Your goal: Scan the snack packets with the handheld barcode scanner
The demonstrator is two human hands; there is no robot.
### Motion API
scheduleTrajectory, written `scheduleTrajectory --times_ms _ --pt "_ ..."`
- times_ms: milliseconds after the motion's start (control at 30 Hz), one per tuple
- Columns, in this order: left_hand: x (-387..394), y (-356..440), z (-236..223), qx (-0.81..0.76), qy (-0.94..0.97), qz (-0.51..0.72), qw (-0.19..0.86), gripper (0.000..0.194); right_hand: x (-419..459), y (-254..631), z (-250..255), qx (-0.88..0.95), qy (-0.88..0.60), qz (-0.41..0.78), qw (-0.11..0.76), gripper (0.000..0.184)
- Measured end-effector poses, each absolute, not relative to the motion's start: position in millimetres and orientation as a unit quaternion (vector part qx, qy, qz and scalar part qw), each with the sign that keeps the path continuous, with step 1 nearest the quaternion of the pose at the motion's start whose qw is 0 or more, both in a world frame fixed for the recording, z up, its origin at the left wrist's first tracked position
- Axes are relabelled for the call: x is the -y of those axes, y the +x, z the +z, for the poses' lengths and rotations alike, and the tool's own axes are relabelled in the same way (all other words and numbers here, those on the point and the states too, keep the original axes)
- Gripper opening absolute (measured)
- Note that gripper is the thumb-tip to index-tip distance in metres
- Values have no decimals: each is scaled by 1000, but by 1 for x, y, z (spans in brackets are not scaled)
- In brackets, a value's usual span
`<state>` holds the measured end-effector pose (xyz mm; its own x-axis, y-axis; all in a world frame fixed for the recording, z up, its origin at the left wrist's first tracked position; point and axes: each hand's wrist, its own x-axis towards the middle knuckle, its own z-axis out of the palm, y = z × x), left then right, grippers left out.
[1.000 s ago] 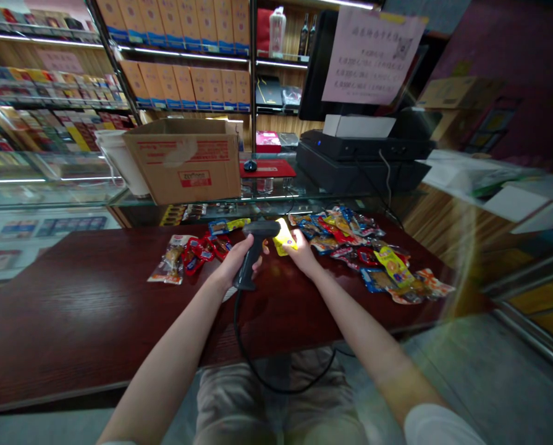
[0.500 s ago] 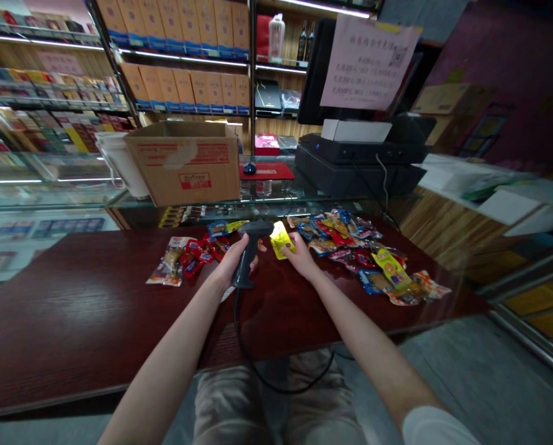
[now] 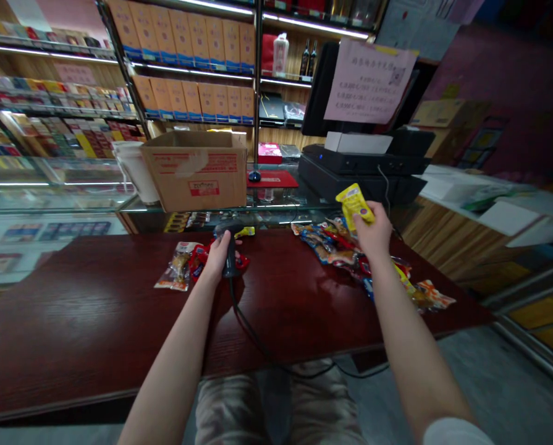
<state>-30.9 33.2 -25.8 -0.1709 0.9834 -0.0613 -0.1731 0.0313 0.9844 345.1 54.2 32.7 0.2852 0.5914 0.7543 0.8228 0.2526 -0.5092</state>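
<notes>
My left hand (image 3: 219, 256) is wrapped round the grip of a black barcode scanner (image 3: 230, 258), whose cable runs down over the table's front edge. Behind and beside it lie red snack packets (image 3: 198, 262) and a clear packet (image 3: 178, 269) with brown food inside. In my right hand (image 3: 372, 232) a yellow snack packet (image 3: 351, 204) is pinched between thumb and fingers, raised over the right-hand pile. That pile of mixed snack packets (image 3: 320, 243) is partly covered by my right hand and forearm.
The dark red table (image 3: 95, 315) meets a glass counter at the back. On the counter stand a cardboard box (image 3: 202, 179), a white cup-like container (image 3: 139, 173), a mouse (image 3: 254, 176) and a black cash register (image 3: 350, 176) with a monitor.
My right hand has carried the yellow packet away from the scanner, to the right and up over the pile. My left hand has shifted slightly left with the scanner.
</notes>
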Motion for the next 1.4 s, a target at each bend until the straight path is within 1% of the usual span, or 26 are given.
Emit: scheduleTrajectory --times_ms 67,133,200,267,333,400,500,567,633,733,833,900,1000,1067,1167,1267,1333,1400 --pt "-35 -34 -27 -529 390 573 489 46 -55 361 32 578 -645 -139 480 29" --pt "-37 -36 -31 -555 383 573 466 37 -59 373 22 583 -692 -133 405 27" --pt "-40 -36 -37 -584 382 561 445 31 -65 382 7 601 -717 -91 340 25" --pt "-43 -35 -42 -606 386 543 436 29 -70 388 -5 620 -716 -39 317 21" --pt "-45 -33 -45 -609 384 534 443 29 -72 389 -11 623 -706 -17 337 21" --pt "-46 -28 -46 -601 363 539 464 29 -72 380 -10 615 -685 -49 387 24" --pt "-45 -18 -47 -569 317 552 520 33 -73 344 -4 646 -606 -102 454 27" --pt "-44 -11 -47 -534 306 553 562 36 -81 305 -5 710 -545 -55 443 24" --pt "-43 -8 -46 -503 313 553 586 41 -95 262 -13 770 -500 32 396 25" --pt "-44 -15 -42 -473 328 574 582 52 -124 199 -34 789 -485 156 344 31" --pt "-44 -33 -36 -461 324 607 560 62 -146 151 -53 786 -477 225 325 35" --pt "-43 -45 -34 -469 315 623 542 61 -154 129 -62 784 -475 236 322 30" --pt "-43 -55 -32 -492 296 634 519 54 -157 111 -70 779 -484 239 318 18" --pt "-44 -56 -32 -506 285 644 498 46 -156 111 -72 776 -491 237 318 14" --pt "-47 -60 -32 -533 279 662 448 35 -153 125 -76 778 -496 231 308 18" --pt "-47 -74 -30 -587 289 654 380 30 -146 149 -83 783 -494 238 294 24" --pt "-46 -88 -30 -636 308 631 319 31 -141 164 -88 767 -497 237 329 29" --pt "-44 -102 -31 -683 332 599 254 32 -136 174 -93 721 -510 239 402 36"
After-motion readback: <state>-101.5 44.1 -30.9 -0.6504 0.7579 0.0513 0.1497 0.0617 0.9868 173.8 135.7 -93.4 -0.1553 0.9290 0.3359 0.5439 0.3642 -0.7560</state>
